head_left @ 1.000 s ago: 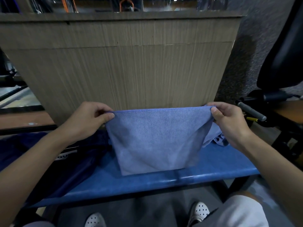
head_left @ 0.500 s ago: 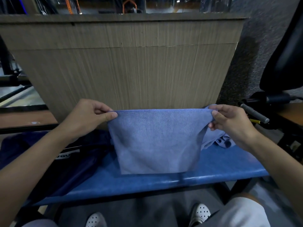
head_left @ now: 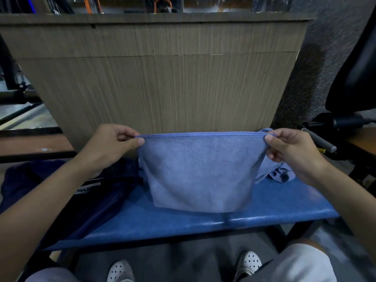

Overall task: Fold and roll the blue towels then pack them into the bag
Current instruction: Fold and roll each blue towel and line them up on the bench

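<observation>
- Wood-grain panel [head_left: 162, 82] fills the background, standing right behind a blue padded bench [head_left: 203, 222] with a smooth, slightly shiny top and a rounded front edge.
- Left hand [head_left: 109, 147] and right hand [head_left: 293, 151] each pinch a top corner of a blue towel [head_left: 201, 174], so the stitched hem is pulled straight between them.
- Towel is soft and fuzzy, hangs like a flat pouch, and its bottom edge touches the bench top.
- More blue cloth [head_left: 274, 174] sits bunched on the bench just beside the right hand.
- Dark navy bag [head_left: 67, 198] lies slumped on the left part of the bench, under the left forearm.
- Bench middle and front strip are mostly open.
</observation>
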